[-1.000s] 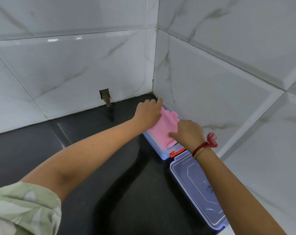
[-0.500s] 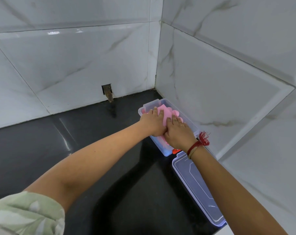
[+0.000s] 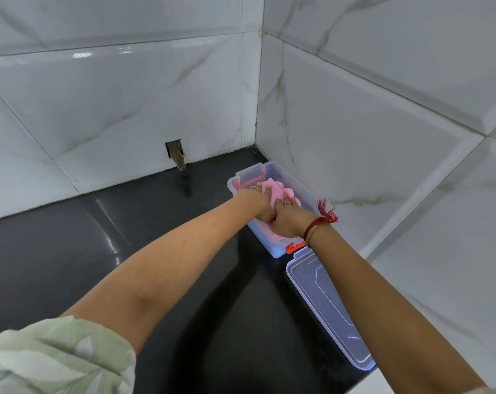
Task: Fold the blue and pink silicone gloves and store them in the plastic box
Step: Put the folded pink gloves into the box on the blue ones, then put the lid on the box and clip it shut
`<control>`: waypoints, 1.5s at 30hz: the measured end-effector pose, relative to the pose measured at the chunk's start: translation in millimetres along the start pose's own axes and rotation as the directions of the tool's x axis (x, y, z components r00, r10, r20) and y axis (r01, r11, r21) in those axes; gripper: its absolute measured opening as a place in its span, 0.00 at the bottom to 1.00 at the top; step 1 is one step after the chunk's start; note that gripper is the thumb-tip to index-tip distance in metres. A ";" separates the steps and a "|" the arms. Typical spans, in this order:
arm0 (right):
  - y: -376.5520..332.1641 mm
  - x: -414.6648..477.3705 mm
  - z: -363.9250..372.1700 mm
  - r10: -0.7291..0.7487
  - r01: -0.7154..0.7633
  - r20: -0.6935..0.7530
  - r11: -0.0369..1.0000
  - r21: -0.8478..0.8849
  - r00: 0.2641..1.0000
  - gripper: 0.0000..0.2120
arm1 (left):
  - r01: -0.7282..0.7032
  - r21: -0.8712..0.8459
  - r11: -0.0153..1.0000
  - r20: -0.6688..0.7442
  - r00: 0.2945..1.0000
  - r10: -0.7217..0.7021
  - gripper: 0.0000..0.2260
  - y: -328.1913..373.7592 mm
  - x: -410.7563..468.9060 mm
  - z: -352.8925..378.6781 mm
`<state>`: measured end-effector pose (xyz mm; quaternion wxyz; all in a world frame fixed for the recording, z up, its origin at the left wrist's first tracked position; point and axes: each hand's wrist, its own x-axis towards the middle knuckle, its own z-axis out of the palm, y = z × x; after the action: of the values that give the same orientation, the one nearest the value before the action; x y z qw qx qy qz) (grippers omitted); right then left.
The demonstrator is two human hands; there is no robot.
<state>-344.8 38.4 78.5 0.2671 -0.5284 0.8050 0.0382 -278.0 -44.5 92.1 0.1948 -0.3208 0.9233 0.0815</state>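
You see the clear plastic box (image 3: 272,169) sitting open on the dark counter, tucked beside the tiled wall near the corner. The pink silicone glove (image 3: 278,192) lies folded inside it, its rounded fingertips pointing toward the far end. The blue glove cannot be made out.

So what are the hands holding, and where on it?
Both the left hand and right hand press on the near end of the pink glove, pushing it into the plastic box.

A glossy black counter (image 3: 70,251) carries the plastic box (image 3: 272,247) and its lid (image 3: 326,302).
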 end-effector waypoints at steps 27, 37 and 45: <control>48.0 -136.5 119.8 0.114 0.099 -0.598 0.945 0.312 0.794 0.26 | -0.606 0.137 0.783 -0.598 0.579 0.553 0.17 47.7 -121.5 149.8; 57.3 -160.1 142.0 0.060 0.062 -0.477 0.969 0.237 0.877 0.25 | -0.642 0.299 0.706 -0.436 0.566 0.700 0.06 44.8 -116.9 120.4; 24.6 -187.4 122.9 -0.180 0.142 -0.459 0.983 -0.115 0.870 0.26 | -0.701 0.287 0.652 -0.466 0.493 0.735 0.10 29.6 -159.0 110.7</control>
<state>-262.3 247.0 56.2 0.0469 -0.5972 0.7966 -0.0814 -148.2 98.2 57.5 -0.1185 0.0896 0.9884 0.0329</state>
